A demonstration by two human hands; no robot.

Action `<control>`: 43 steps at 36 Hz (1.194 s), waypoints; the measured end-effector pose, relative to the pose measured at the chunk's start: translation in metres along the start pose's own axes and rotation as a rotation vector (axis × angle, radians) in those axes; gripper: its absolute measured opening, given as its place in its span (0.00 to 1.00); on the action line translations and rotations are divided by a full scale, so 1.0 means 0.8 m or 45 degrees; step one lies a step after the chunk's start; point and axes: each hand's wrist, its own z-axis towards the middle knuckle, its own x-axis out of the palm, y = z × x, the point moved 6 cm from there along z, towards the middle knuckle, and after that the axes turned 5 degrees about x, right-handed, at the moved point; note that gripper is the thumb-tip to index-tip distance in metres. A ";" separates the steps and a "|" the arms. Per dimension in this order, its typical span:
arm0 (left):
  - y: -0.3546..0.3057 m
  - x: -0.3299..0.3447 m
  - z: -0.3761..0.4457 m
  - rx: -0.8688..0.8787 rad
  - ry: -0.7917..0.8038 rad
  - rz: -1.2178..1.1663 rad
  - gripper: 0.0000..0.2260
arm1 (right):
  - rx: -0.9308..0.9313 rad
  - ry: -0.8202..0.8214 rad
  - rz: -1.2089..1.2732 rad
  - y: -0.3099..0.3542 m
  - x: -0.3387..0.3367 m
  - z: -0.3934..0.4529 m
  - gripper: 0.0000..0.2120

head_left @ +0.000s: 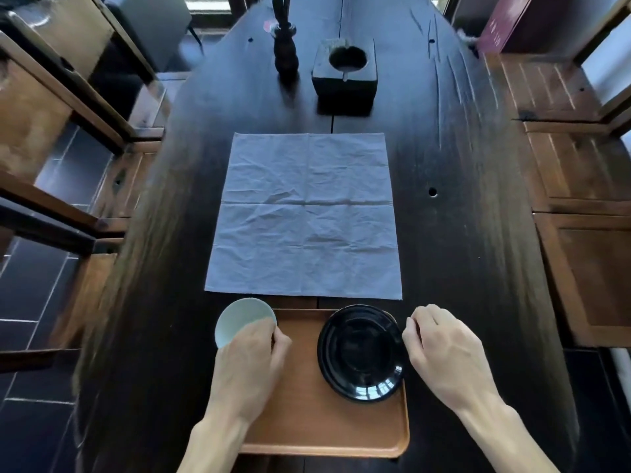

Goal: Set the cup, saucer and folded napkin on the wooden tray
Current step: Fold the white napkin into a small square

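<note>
At the far left stand wooden chairs [51, 107] over a dark tiled floor [30, 302], drawn up beside a long dark wooden table [461, 233]. On the near part of the table, the left hand [252, 356] grips a pale cup [239, 317] from the near side, fingers curled round its wall and thumb tucked on the right; the cup is tilted so its open mouth faces up and away, and it sits at the far left corner of the tray, over the rim, though whether it touches the tray or is held just above it cannot be told. The wooden tray [307, 421] lies flat at the near edge of the table, its left side partly covered by the left forearm. Beyond the tray, just past its far edge, a pale blue napkin [307, 216] is spread out flat and unfolded on the table, creased into quarters. Farther back stand a dark rabbit figure [285, 46] and, to its right, a dark square block with a round hollow [346, 73]. On the right half of the tray rests a glossy black saucer [362, 353], its right rim reaching over the tray's edge. The right hand [444, 346] is at that rim, fingers curled and drawn together against the saucer's edge; whether it is truly pinching the rim cannot be told. More chairs [580, 199] line the right side.
</note>
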 end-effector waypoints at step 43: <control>0.156 -0.048 0.501 0.173 0.044 -0.144 0.08 | 0.208 0.295 0.417 0.005 0.083 0.443 0.10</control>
